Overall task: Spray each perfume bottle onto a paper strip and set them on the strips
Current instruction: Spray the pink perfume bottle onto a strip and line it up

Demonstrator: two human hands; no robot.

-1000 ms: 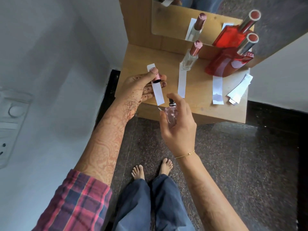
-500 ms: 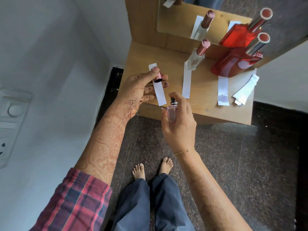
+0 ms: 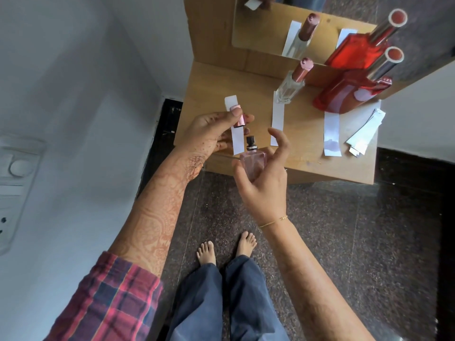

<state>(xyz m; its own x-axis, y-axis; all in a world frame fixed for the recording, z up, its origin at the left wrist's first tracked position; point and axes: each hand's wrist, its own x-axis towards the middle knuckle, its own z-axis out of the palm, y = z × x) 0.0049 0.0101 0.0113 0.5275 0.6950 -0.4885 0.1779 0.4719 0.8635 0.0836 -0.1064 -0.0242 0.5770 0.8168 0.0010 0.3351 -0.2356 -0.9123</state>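
My left hand pinches a white paper strip together with a small pink cap, held upright just in front of the wooden shelf. My right hand cradles a small pink perfume bottle with a bare black nozzle; its forefinger is lifted off the nozzle. The nozzle sits right beside the strip. On the shelf a clear bottle with a mauve cap stands on a white strip, and a red bottle stands on another strip.
A mirror at the back of the shelf doubles the bottles. Spare paper strips lie at the shelf's right edge. A white wall with a switch plate is at left. Dark stone floor and my bare feet are below.
My right forefinger has lifted off the nozzle, which it was pressing before. The bottle has moved slightly closer to the strip. My left hand keeps the strip and cap.
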